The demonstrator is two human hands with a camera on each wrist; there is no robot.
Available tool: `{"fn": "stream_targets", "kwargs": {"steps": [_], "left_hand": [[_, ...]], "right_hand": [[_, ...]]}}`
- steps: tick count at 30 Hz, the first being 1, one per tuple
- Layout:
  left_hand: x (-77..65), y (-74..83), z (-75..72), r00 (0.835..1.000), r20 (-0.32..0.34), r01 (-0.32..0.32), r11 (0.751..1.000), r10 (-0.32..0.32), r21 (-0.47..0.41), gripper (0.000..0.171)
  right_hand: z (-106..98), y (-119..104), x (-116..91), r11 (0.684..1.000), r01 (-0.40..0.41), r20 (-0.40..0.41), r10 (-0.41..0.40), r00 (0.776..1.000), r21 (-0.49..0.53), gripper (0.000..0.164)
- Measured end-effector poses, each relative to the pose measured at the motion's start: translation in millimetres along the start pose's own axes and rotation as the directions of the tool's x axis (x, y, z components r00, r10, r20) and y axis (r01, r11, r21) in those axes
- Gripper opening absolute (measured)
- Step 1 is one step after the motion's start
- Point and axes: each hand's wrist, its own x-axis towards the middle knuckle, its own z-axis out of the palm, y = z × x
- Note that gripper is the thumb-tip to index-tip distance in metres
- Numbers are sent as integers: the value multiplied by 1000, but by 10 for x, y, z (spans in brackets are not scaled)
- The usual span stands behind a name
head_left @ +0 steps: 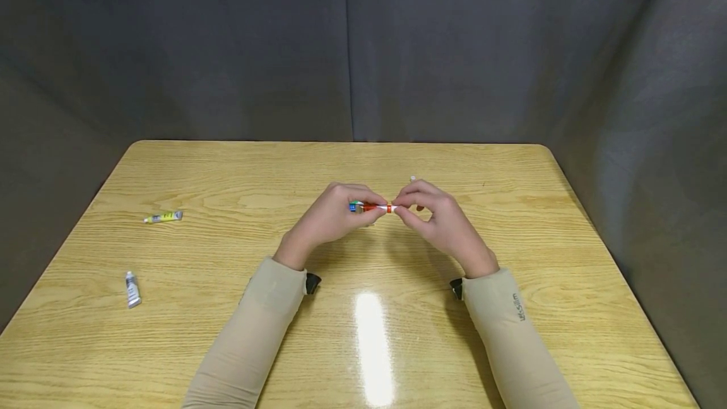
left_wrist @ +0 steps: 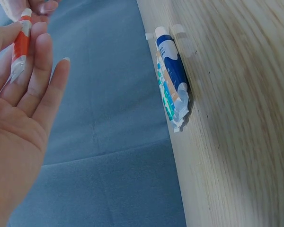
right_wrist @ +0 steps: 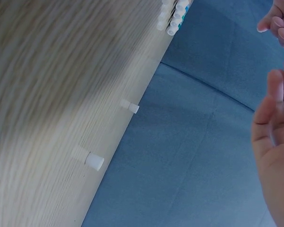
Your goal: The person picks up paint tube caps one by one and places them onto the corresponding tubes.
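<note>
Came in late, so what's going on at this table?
Someone's left hand holds a small orange tube above the table, while the right hand pinches its white end. A dark blue tube lies alongside other tubes on the table, and two small white caps sit there as well. Off to the left, a yellow tube and a white tube lie apart.

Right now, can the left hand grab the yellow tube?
Probably not yet: the left hand is busy pinching the orange tube. If it let go, the way looks free, with just table between it and the yellow tube.
</note>
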Motion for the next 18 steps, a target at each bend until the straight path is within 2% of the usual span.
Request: {"fn": "stream_targets", "kwargs": {"steps": [5, 12, 18], "left_hand": [[-4, -10, -7, 1000, -4, -9, 1000, 9, -6, 16], [-9, 8, -9, 1000, -2, 4, 1000, -4, -28, 16], [-9, 22, -3, 1000, 1, 4, 1000, -4, -7, 18]], "right_hand": [[-1, -2, 0, 1000, 30, -28, -30, 999, 4, 20], [20, -11, 10, 998, 66, -33, -66, 997, 7, 10], [13, -21, 5, 999, 39, -27, -39, 999, -11, 4]]}}
